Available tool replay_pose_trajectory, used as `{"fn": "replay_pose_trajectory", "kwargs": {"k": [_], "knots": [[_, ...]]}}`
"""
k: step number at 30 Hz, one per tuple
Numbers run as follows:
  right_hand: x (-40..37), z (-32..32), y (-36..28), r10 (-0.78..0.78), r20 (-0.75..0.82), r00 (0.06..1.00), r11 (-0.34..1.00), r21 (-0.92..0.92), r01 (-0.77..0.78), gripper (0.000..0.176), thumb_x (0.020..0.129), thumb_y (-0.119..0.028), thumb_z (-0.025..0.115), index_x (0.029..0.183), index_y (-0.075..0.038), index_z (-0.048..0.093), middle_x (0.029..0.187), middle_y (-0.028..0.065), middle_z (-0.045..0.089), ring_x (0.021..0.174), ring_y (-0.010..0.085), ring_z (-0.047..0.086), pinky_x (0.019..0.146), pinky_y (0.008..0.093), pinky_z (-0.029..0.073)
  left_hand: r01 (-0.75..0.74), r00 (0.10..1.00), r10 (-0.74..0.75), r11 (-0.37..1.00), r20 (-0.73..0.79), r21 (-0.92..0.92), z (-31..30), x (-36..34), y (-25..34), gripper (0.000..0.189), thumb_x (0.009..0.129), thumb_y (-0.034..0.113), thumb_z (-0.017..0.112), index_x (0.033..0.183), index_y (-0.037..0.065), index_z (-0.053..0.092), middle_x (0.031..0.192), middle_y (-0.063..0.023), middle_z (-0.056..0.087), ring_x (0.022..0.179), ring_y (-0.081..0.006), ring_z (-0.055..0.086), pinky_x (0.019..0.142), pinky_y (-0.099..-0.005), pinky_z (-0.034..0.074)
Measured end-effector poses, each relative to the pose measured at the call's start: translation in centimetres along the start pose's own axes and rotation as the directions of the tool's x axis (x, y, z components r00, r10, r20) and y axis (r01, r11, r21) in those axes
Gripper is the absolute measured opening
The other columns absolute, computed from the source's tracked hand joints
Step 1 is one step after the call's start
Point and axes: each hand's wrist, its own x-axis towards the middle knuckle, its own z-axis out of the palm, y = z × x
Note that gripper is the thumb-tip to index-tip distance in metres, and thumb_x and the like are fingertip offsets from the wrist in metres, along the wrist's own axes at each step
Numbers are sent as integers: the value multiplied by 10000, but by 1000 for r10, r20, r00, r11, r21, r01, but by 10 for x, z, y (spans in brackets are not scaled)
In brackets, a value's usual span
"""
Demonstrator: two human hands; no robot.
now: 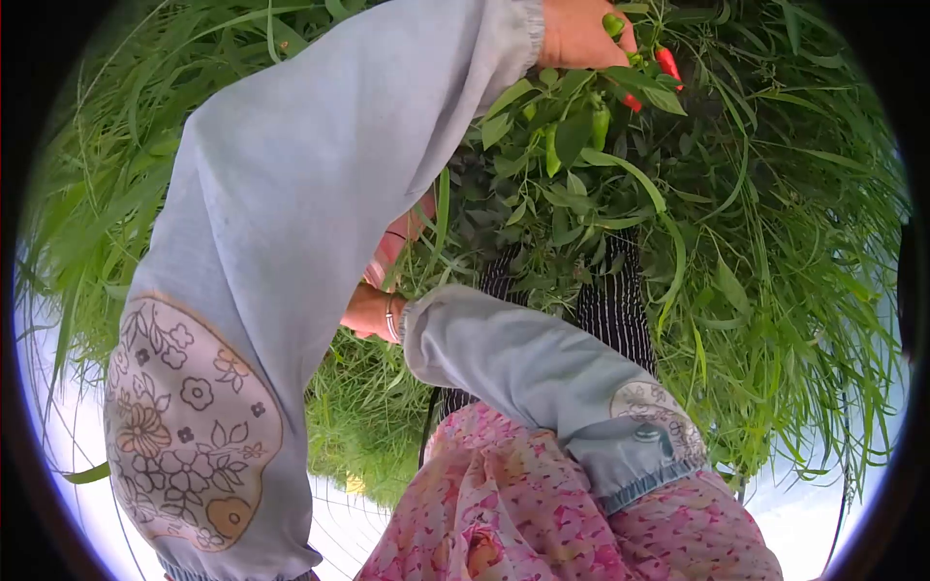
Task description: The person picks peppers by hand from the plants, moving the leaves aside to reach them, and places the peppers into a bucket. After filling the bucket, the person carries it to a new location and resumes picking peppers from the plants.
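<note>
My left hand point(584, 35) reaches into a pepper plant point(572, 107) at the top, fingers curled in around a small green chili pepper point(612, 24). Red chili peppers point(668, 66) hang just right of the fingertips, and longer green peppers point(601, 126) hang below among the leaves. Lower down, my right hand point(370, 312) with a bracelet at the wrist is bent across toward the left. Its fingers are mostly hidden behind my left sleeve point(291, 174). A pink item point(389, 254), possibly a bag, shows just above that hand; whether it is held cannot be seen.
Tall grass point(107, 194) surrounds the plant on both sides, and long blades point(668, 232) cross in front of it. My striped trouser legs point(617, 300) stand behind the foliage. A pink floral garment point(504, 494) hangs at the bottom.
</note>
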Motion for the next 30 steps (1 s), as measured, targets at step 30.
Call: {"fn": "replay_pose_trajectory", "kwargs": {"k": [30], "knots": [[-231,-160,-97,-775,-575,261,564,-817,-124,358,702,-299,685,874,-18,547,895,125,586,818,273,586,697,373,470,15,995,-53,912,-83,-410,31,-24,2,230,684,67,616,912,43,592,816,12,568,719,-56,502,693,-212,412]]}}
